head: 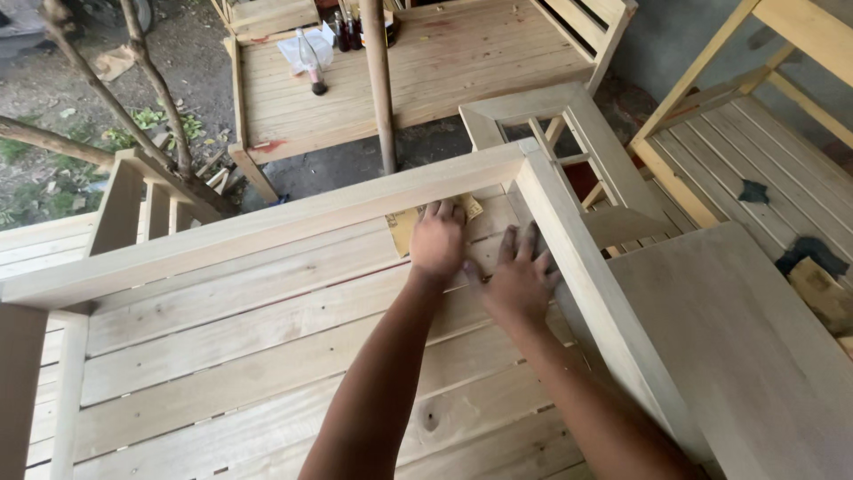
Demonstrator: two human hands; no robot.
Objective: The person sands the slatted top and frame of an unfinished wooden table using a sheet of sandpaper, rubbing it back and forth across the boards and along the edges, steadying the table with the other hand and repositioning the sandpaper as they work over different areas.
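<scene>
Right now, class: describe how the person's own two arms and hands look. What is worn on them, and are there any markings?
Both forearms are bare from the bottom edge of the picture to the fingers: no sleeves, gloves, watch or rings show. The left hand and right hand look dusted with pale powder, most on the right fingers.

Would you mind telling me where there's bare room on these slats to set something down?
The slats left of the left hand, below the top rail, lie bare. The corner is crowded: sandpaper under the left hand, right hand beside the side rail.
</scene>
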